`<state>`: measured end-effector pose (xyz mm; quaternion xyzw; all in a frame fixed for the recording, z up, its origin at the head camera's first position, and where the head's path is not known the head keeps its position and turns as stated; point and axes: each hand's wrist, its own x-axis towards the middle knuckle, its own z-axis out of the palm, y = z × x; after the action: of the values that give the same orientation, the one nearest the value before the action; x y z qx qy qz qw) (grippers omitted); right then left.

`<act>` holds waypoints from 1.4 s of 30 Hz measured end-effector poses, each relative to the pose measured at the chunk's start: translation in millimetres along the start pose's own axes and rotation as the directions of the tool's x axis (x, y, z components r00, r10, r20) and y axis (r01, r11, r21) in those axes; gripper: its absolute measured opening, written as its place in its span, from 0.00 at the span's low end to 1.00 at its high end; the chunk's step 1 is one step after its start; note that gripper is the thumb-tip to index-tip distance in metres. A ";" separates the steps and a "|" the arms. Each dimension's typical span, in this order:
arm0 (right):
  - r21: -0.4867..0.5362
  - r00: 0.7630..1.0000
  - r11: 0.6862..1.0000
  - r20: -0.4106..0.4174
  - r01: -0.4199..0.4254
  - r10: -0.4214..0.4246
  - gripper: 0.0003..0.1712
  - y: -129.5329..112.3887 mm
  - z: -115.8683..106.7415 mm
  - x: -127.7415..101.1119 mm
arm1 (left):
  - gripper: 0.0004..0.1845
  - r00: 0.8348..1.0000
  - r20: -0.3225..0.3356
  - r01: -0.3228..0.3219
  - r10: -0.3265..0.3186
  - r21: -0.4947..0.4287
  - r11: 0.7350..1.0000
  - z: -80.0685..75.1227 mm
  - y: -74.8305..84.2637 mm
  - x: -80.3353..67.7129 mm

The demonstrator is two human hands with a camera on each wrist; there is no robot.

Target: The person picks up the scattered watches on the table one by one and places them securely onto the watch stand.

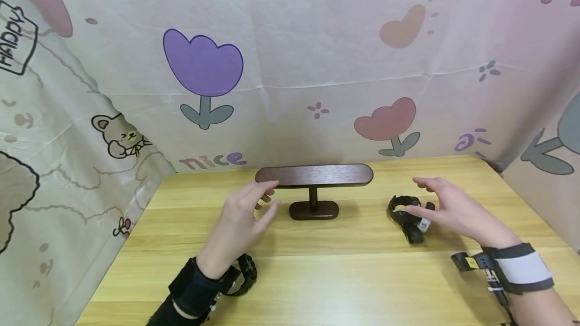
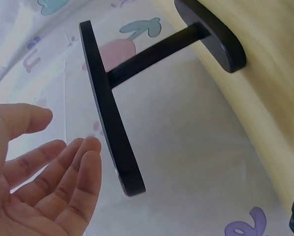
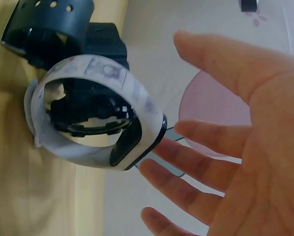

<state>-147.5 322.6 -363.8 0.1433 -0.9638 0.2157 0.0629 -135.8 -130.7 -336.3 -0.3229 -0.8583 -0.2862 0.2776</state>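
Note:
A dark wooden T-shaped stand [image 1: 314, 175] stands mid-table. My left hand [image 1: 267, 197] hovers open at the bar's left end, fingers spread and holding nothing; in the left wrist view its fingers [image 2: 82, 167] lie just beside the stand [image 2: 110, 118]. A black watch [image 1: 407, 215] with a white tag lies right of the stand. Over it my right hand [image 1: 435, 200] is open, fingers just short of touching. The right wrist view shows that watch [image 3: 100, 44], its white label loop [image 3: 87, 69] and my spread right hand [image 3: 225, 147] close by.
A second black watch [image 1: 244, 275] lies on the wooden table [image 1: 344, 275] by my left wrist. Patterned cloth walls [image 1: 294, 64] enclose the table at the back and on both sides.

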 end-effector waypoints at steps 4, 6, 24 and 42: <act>0.000 0.999 1.000 0.047 -0.009 0.009 0.52 2.5 1.9 0.2 | 0.21 0.999 0.026 -0.019 0.020 -0.029 0.999 4.1 4.1 -2.0; 0.001 0.998 1.000 0.063 -0.015 0.015 0.53 4.3 3.2 0.4 | 0.21 0.999 0.046 -0.021 0.024 -0.051 0.998 6.3 5.9 -2.7; -0.027 0.995 1.000 0.100 -0.013 0.015 0.53 16.4 16.3 0.3 | 0.18 0.980 0.187 -0.053 0.070 -0.095 0.994 20.2 17.0 -9.2; -0.037 0.990 0.999 0.139 -0.024 0.029 0.53 20.3 21.8 1.7 | 0.20 0.958 0.278 -0.049 0.067 -0.073 0.996 26.4 23.8 -13.2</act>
<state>-156.5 330.3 -391.2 0.1442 -0.9714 0.1888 -0.0051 -118.1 -103.2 -355.6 -0.3940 -0.8694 -0.2572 0.1511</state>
